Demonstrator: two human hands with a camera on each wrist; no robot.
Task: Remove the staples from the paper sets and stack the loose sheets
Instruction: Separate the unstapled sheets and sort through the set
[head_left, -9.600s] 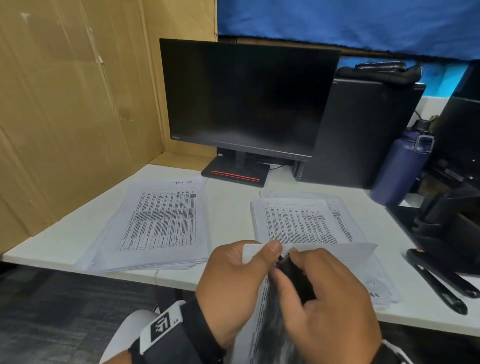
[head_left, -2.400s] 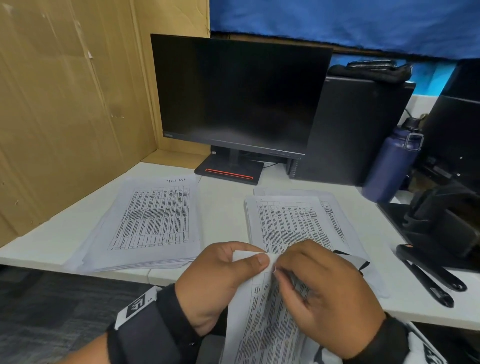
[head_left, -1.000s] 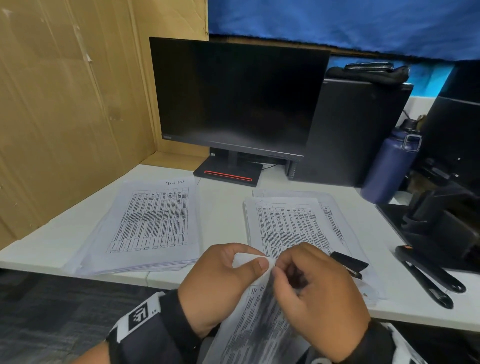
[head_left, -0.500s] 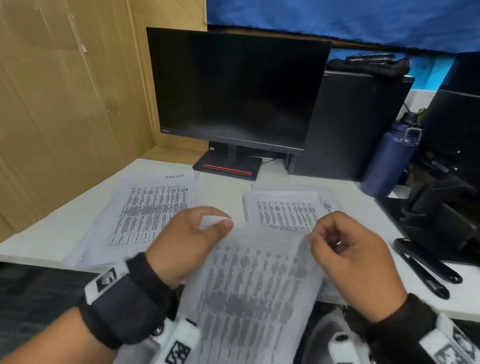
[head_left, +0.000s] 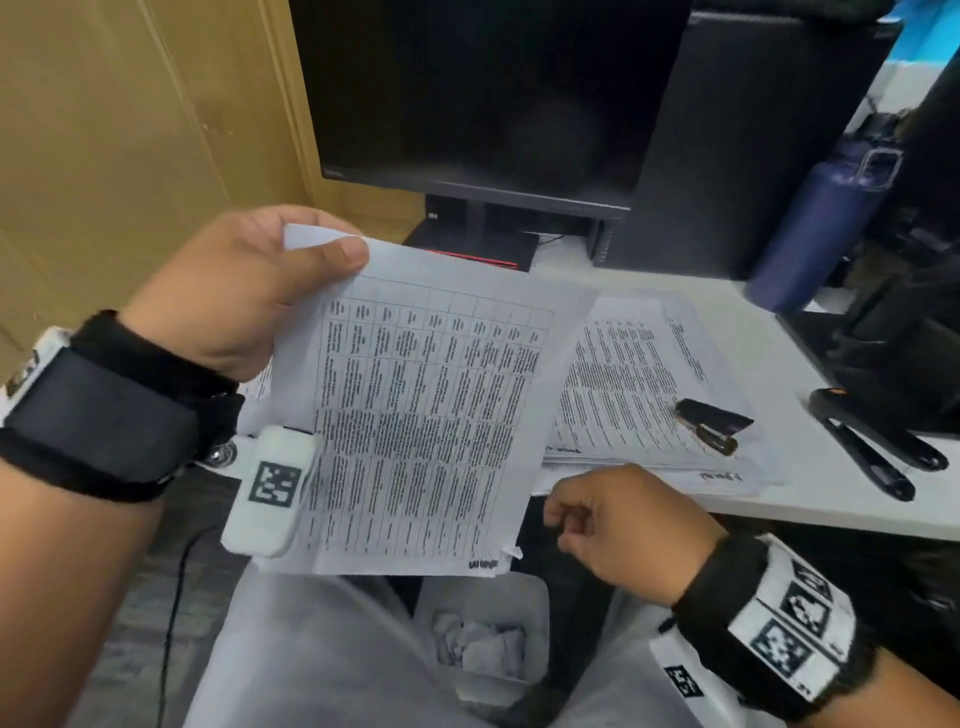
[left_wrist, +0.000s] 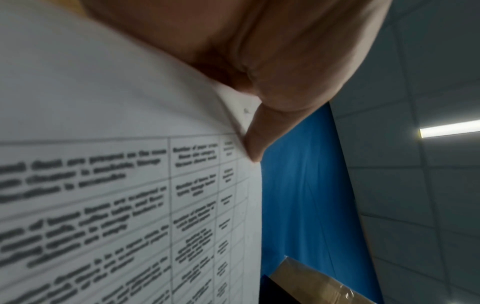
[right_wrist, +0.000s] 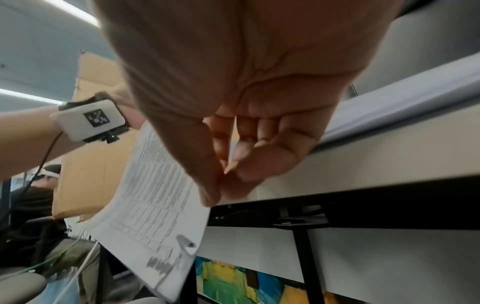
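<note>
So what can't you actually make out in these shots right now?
- Staple: right hand pinches thumb to fingertips; anything held is too small to see, either view.
- Held sheets: print blurred everywhere; sheet count unclear.
- Left pile: hidden behind left hand, head view.

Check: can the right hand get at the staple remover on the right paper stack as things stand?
Probably yes. The right hand hovers at the desk edge, fingertips pinched together; whether they hold a staple is unclear. The staple remover lies uncovered on the right paper stack, nothing between them.
</note>
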